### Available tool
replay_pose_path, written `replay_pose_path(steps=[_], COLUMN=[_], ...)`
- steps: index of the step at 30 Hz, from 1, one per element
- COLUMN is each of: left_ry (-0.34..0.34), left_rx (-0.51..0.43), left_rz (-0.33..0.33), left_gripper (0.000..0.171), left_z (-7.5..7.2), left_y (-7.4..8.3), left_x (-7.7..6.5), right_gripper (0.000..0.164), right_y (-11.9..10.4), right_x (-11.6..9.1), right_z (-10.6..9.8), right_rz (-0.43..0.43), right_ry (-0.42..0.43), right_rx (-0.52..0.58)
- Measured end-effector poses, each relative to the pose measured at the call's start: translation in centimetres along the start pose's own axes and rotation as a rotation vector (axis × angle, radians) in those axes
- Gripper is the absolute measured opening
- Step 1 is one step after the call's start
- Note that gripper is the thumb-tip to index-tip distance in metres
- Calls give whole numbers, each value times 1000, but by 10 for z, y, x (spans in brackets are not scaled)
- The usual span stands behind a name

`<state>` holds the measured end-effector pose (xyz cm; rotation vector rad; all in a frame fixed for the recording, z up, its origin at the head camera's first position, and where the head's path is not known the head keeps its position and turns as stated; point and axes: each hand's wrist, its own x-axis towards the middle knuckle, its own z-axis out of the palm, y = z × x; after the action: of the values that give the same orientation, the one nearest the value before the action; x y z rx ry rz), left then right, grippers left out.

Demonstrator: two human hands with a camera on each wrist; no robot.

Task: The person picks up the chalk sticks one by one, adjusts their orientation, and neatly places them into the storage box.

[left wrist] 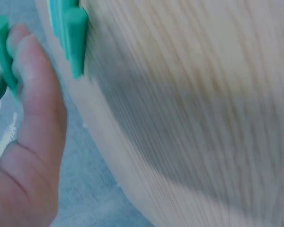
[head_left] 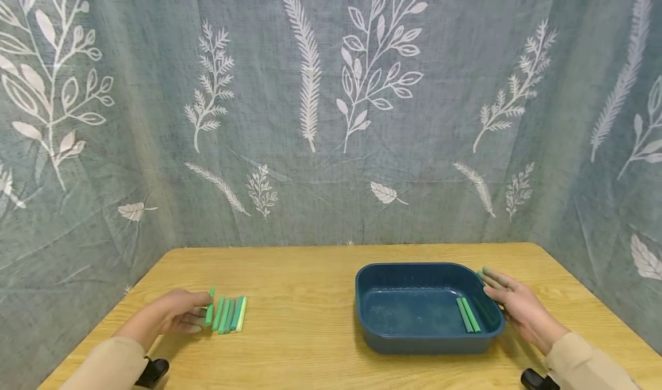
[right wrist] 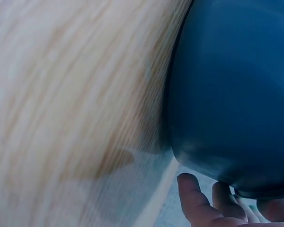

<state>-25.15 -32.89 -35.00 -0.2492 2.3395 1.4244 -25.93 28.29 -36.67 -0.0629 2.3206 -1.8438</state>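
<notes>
On the left, my left hand (head_left: pixel 181 312) pinches a green chalk stick (head_left: pixel 210 308) between thumb and fingers. The left wrist view shows this held chalk (left wrist: pixel 2 52) at the fingertips, off the wooden surface. Just right of that hand lies a row of several chalk sticks (head_left: pixel 227 315), in greens with a pale yellow-green one at the end. My right hand (head_left: pixel 522 307) is at the right side of a dark blue bin (head_left: pixel 429 345), fingers extended along its rim. In the right wrist view, its fingers (right wrist: pixel 194 198) show beside the bin wall. Two green chalk sticks (head_left: pixel 468 315) lie inside the bin, at its right.
The wooden table (head_left: pixel 295 298) carries the chalk row on the left and the bin on the right. A grey-green curtain (head_left: pixel 248 120) with white leaf prints stands behind the table and along both sides.
</notes>
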Motion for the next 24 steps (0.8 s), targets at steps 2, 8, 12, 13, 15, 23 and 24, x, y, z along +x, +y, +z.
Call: replay_pose_path(steps=[2,8,12,13,15,23,24], left_ry=[-18,-48,-71,-78,-78,-155,-176], left_rx=[-57,-181,-259,-282,-314,-356,-364], left_rz=[-1,33,66,71,85,113,120], left_gripper=[59,66,63,60,53,28,27], left_z=[2,16,26,28,31,41,43], left_y=[4,11,14,15,17,22,22], left_x=[0,-1,-2,-3,-4,-7,-7], right_gripper=[63,63,63,63,63,61,60], right_y=[-1,-2,-3,-4,-5,-4,-3], right_x=[0,-2,-1,-1,-1,-1,-2], right_z=[0,0,0,0,0,-1,-1], right_rz=[-5,-15,-23,-22,-22,-14,-12], right_ry=[1,-2,2,4,8,18,20], right_rx=[1,-2,-6,-4,-6,-22,-25])
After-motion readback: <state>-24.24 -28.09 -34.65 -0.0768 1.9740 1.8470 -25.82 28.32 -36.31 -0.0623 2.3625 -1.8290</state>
